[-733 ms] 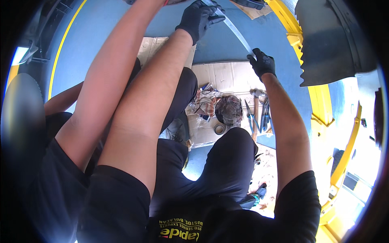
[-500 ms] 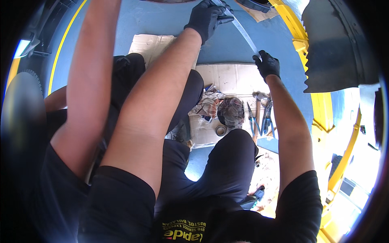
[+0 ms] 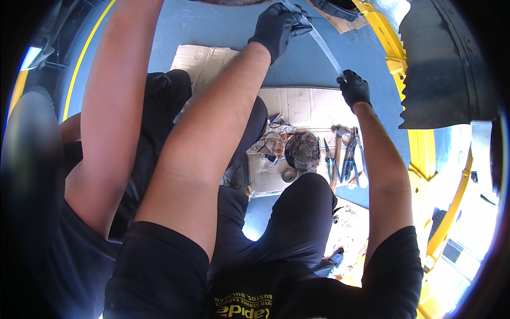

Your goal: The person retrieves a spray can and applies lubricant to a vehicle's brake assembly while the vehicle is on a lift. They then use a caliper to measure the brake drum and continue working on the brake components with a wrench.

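Note:
My gloved left hand [image 3: 280,29] grips a long, thin, pale flat strip [image 3: 321,42] near its upper end, high in the view. My gloved right hand [image 3: 353,87] is closed on the lower part of the same strip, which slants down between them. Below my hands a cardboard sheet [image 3: 305,101] bears crumpled rags [image 3: 268,143], a dark cloth bundle [image 3: 302,151], a tape roll [image 3: 288,175], a hammer [image 3: 338,131] and several pliers [image 3: 349,159]. The strip's top end is cut off at the frame's edge.
A co-worker's arm [image 3: 109,117] rises beside my left arm, with a dark-clad leg [image 3: 170,85] behind it. Yellow steel framework [image 3: 422,149] runs down the right, beside a large dark, ridged panel [image 3: 446,69]. A second cardboard piece [image 3: 196,58] lies on the blue floor [image 3: 287,64].
Both my hands and the strip have shifted slightly right and down in the view. The co-worker's arm has swung left, away from my left forearm, uncovering more of the leg behind.

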A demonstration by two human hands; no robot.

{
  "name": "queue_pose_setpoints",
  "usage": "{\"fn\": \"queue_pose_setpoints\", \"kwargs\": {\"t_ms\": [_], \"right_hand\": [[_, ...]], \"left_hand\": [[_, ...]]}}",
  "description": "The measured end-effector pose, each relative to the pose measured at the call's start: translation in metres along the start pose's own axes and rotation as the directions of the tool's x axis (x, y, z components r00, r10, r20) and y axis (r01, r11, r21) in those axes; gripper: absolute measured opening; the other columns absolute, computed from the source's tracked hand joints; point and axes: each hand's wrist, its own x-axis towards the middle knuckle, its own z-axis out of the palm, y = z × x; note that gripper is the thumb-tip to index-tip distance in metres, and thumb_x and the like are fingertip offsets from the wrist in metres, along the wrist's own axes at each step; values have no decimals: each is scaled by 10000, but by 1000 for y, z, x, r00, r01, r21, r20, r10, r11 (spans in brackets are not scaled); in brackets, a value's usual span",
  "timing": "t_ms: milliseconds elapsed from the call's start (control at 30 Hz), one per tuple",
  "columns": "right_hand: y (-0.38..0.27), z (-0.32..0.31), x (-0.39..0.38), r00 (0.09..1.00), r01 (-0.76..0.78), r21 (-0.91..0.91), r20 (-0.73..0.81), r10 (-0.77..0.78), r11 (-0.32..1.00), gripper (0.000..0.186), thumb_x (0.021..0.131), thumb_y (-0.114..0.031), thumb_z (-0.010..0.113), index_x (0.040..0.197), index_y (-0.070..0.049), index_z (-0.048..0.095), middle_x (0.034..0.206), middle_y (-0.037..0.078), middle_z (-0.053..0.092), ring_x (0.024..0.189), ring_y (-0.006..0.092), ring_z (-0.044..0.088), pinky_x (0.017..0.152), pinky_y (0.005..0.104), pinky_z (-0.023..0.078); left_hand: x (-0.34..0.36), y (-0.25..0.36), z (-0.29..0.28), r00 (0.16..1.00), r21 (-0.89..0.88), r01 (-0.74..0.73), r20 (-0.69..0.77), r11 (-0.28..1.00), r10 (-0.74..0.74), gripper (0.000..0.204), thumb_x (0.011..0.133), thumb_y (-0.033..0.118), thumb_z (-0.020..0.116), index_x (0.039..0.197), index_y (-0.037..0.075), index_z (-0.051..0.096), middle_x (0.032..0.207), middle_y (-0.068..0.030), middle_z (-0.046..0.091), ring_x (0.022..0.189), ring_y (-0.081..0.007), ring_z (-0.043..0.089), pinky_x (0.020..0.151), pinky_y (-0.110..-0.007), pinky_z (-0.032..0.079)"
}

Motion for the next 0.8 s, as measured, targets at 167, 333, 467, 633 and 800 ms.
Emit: {"fn": "queue_pose_setpoints", "kwargs": {"t_ms": [167, 333, 467, 633, 800], "right_hand": [[5, 2, 2, 1000, -7, 23, 28, 6, 1000, 281, 1005, -303, 588, 1188, -101, 654, 1133, 168, 736, 1054, 366, 701, 922, 503, 529], [-1, 7, 0, 999, 12, 75, -33, -10, 997, 280, 978, -296, 638, 1136, -65, 658, 1114, 191, 726, 1019, 406, 693, 889, 528, 542], [-2, 6, 0, 999, 23, 82, -43, -20, 996, 282, 978, -296, 635, 1132, -61, 659, 1111, 187, 726, 1003, 406, 695, 882, 521, 547], [5, 7, -4, 999, 9, 144, -40, -3, 990, 285, 975, -310, 637, 1127, -69, 654, 1087, 187, 725, 991, 410, 693, 877, 525, 541], [6, 23, -16, 976, 187, 85, -132, -175, 979, 263, 968, -312, 645, 1109, -91, 629, 1023, 177, 724, 925, 404, 697, 818, 525, 540]], "left_hand": [[-12, 8, 19, 996, 163, -46, -62, 986, 57, 154, 993, -26, 557, 1132, -42, 621, 1101, -191, 681, 1013, -315, 708, 971, -520, 630], [-10, 18, 17, 997, 181, -26, -71, 983, 40, 174, 970, -48, 556, 1121, -31, 642, 1115, -205, 691, 1018, -311, 711, 963, -514, 632], [-10, 20, 16, 997, 233, -45, -50, 971, 58, 184, 962, -48, 560, 1118, -15, 652, 1118, -204, 694, 1024, -307, 711, 942, -505, 642], [-10, 18, 23, 999, 198, -27, -40, 980, 36, 163, 972, -12, 568, 1111, -11, 654, 1095, -174, 708, 1015, -288, 719, 935, -466, 646], [-12, 5, 8, 988, 624, -135, 26, 770, 152, 160, 957, 45, 603, 1096, 28, 680, 1074, -143, 734, 989, -247, 732, 833, -397, 642]]}}
